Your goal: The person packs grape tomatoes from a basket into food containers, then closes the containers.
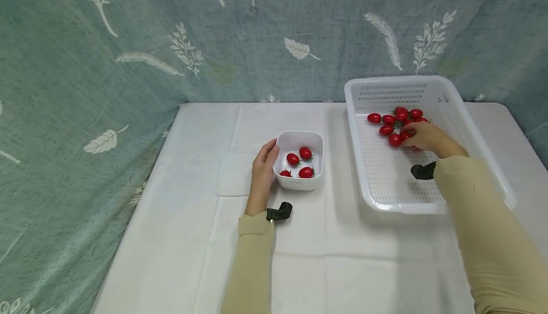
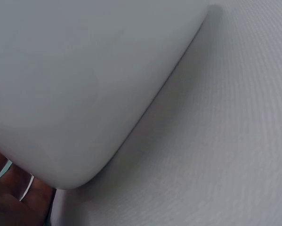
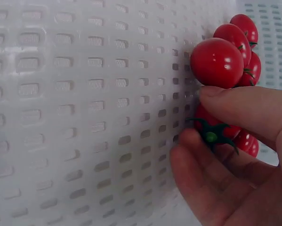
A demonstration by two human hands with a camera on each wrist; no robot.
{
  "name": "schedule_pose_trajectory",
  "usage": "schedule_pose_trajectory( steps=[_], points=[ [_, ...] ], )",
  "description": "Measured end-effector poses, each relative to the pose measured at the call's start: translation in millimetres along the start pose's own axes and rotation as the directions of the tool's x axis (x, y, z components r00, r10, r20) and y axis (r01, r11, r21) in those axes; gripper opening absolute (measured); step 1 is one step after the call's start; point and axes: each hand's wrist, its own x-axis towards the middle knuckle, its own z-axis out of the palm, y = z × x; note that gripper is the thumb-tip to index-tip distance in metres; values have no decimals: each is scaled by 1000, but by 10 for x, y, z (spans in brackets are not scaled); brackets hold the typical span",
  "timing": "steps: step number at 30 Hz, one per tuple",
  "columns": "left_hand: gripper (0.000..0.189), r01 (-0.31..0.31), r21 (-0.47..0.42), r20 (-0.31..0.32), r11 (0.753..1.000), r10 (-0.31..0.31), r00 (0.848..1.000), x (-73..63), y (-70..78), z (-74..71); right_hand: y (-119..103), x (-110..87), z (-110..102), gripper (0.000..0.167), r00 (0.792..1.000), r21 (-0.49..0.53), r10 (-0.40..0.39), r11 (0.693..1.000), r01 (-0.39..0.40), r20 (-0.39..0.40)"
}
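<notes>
At the middle of the table stands a small white square container point(image 1: 299, 184) with several red cherry tomatoes point(image 1: 293, 159) inside. My left hand point(image 1: 263, 171) holds its left side, thumb by the rim; in the left wrist view the fingers point(image 2: 30, 193) curl at the container's wall point(image 2: 84, 94). In the large white basket point(image 1: 355, 152) to the right, my right hand point(image 1: 428, 139) reaches into a cluster of cherry tomatoes point(image 1: 386, 130). Thumb and fingers pinch one cherry tomato point(image 3: 212, 134) with a green calyx, as the right wrist view shows. Other tomatoes point(image 3: 217, 62) lie right beside the thumb.
A white cloth point(image 1: 171, 238) with fold lines covers the table. Behind and to the left hangs a green curtain point(image 1: 257, 43) with white leaf prints. The basket has raised, slotted walls. Each wrist wears a dark strap-on device point(image 1: 280, 211).
</notes>
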Motion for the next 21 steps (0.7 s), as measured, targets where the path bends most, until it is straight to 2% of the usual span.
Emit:
schedule_pose_trajectory(
  steps=[7, 10, 15, 21],
  points=[
    [40, -16, -5, 1, 1000, 16, 1000, 22, 4, 11, 10, -25, -71, 50, 999, -10, -28, 1000, 29, 36],
    [41, -9, 9, 1, 1000, 9, 1000, 13, 3, 14, 32, -52, -72, 49, 998, 7, -25, 1000, 24, 58],
    [41, 5, 25, 4, 1000, -5, 1000, 10, -20, 10, 35, -95, -60, 49, 998, -30, -22, 999, 24, 58],
    [40, 9, 10, 0, 1000, -9, 1000, 107, -204, 1, -63, -170, -125, 43, 998, -61, -66, 996, 67, 19]
  ],
)
